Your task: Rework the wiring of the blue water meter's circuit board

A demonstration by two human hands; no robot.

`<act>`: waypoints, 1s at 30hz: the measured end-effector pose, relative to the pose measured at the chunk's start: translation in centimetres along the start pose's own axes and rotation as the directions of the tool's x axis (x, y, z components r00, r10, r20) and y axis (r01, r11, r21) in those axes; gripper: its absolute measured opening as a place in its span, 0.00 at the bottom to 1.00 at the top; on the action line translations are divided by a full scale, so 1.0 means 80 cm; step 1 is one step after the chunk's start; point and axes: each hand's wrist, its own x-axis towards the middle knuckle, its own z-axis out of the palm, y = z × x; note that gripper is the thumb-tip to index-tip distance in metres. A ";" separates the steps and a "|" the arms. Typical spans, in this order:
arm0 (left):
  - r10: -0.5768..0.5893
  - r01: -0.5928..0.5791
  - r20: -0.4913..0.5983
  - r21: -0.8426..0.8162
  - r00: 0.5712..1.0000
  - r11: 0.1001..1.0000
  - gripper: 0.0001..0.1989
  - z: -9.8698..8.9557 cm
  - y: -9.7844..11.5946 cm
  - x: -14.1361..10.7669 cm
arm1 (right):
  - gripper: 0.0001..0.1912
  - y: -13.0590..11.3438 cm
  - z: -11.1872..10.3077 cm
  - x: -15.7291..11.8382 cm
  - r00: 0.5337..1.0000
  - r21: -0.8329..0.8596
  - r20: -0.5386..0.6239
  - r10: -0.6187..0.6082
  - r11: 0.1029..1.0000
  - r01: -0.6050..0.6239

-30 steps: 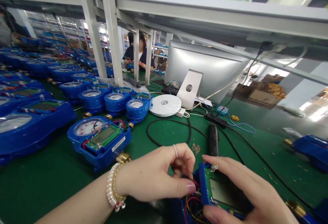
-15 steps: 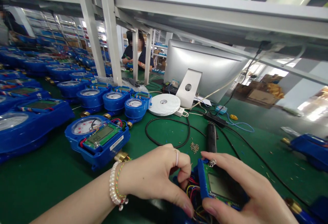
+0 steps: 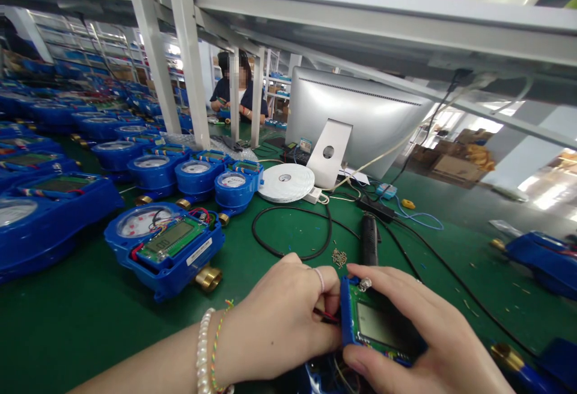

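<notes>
At the bottom of the frame I count my two hands, left hand (image 3: 279, 325) and right hand (image 3: 424, 322), one LCD module (image 3: 376, 324), and red wires (image 3: 328, 317) too bunched to count. I wear two bracelets: one pearl bracelet (image 3: 204, 352), one cord bracelet (image 3: 215, 346). Centre: one monitor (image 3: 360, 115), one white reel (image 3: 288, 185), one black handle (image 3: 369, 241). Two blue meters (image 3: 541, 256) at right; those at left, like the screws (image 3: 339, 257), defy counting.

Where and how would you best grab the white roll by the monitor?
I'd pinch the near rim of the white roll, coming in low from the front: it lies flat, a blue meter crowds its left, a white box its right, and the monitor stands beyond.
</notes>
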 end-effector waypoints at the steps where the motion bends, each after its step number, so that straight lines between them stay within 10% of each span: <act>1: 0.000 0.000 0.002 -0.008 1.000 1.000 0.11 -0.002 0.000 -0.002 | 0.30 0.001 0.000 0.000 1.000 0.004 0.004 0.019 1.000 -0.019; 9: 0.366 -0.363 0.250 -0.060 0.896 0.930 0.07 -0.036 -0.012 -0.012 | 0.25 0.006 0.001 -0.001 0.984 0.092 0.065 0.168 0.981 -0.173; 15: 0.394 -0.456 0.266 0.235 0.880 0.859 0.08 -0.033 -0.011 -0.010 | 0.25 0.004 0.006 -0.002 0.972 0.179 0.121 0.201 0.959 -0.221; 23: 0.462 -0.456 0.143 0.565 0.875 0.688 0.13 -0.013 0.000 -0.015 | 0.23 0.006 0.016 0.002 0.954 0.194 0.133 0.267 0.937 -0.289; 30: 0.542 -0.286 -0.226 0.655 0.809 0.700 0.13 0.032 -0.006 -0.019 | 0.23 0.009 0.028 -0.020 0.975 0.139 -0.035 0.218 0.967 -0.212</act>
